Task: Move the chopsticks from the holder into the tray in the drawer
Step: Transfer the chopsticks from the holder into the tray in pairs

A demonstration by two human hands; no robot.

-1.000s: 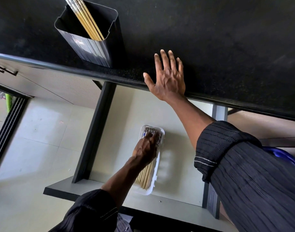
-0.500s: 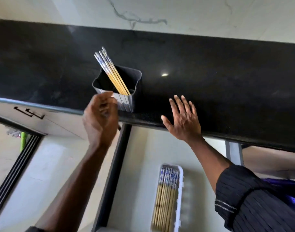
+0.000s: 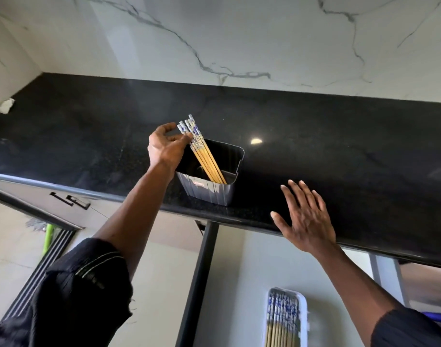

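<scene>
A black speckled stone surface [image 3: 339, 136] runs across the middle of the frame, with a white, grey-veined marble wall [image 3: 239, 33] above it. Pale floor tiles [image 3: 9, 246] show at the lower left. Near the surface's front edge, at the centre of the frame, stands a dark rectangular holder [image 3: 209, 192] with a ribbed front. The chopsticks [image 3: 206, 159] in it lean on a diagonal, with the blue-and-white patterned ends at the upper left and the yellow shafts running down to the lower right inside the holder. The left hand [image 3: 166, 146] curls its fingertips and thumb onto those patterned ends. The right hand [image 3: 307, 221] lies flat on the surface's edge with its fingers spread. At the lower right, in the open drawer [image 3: 239, 284], a white tray [image 3: 303, 304] holds a second bundle [image 3: 282, 319], lying lengthwise up the frame with its patterned ends toward the surface.
</scene>
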